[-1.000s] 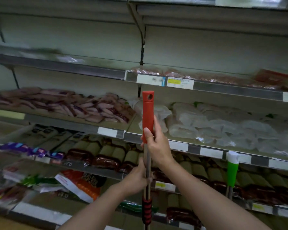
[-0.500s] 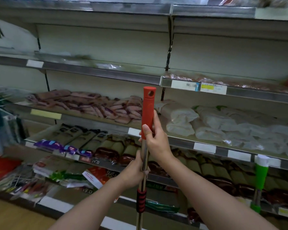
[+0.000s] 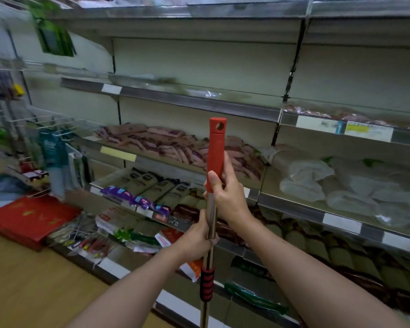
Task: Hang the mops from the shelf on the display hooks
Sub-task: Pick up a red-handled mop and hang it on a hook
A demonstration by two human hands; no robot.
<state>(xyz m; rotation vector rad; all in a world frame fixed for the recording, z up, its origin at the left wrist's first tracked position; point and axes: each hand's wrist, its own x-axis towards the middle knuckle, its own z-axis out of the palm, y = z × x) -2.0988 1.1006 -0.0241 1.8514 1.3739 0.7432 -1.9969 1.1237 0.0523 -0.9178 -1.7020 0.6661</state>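
Observation:
I hold a mop upright in front of me by its pole. Its red plastic handle [image 3: 216,147] has a hanging hole at the top, above a bare metal shaft and a red-and-black ribbed collar [image 3: 207,284]. My right hand [image 3: 227,194] grips the bottom of the red handle. My left hand [image 3: 195,237] grips the metal shaft just below it. The mop head is out of view below the frame. At the far left stands a wire display rack with hooks [image 3: 40,124], blurred, with packets hanging on it.
Metal store shelves [image 3: 199,102] fill the view ahead, stocked with packaged goods and white bagged items [image 3: 313,176]. Red flat packs [image 3: 31,217] lie at the lower left. A wooden floor [image 3: 33,285] runs along the left.
My view has swung left along the shelves, bringing the wire rack into sight. The green-handled mop at the right has left the frame. Both hands keep the same grip on the pole.

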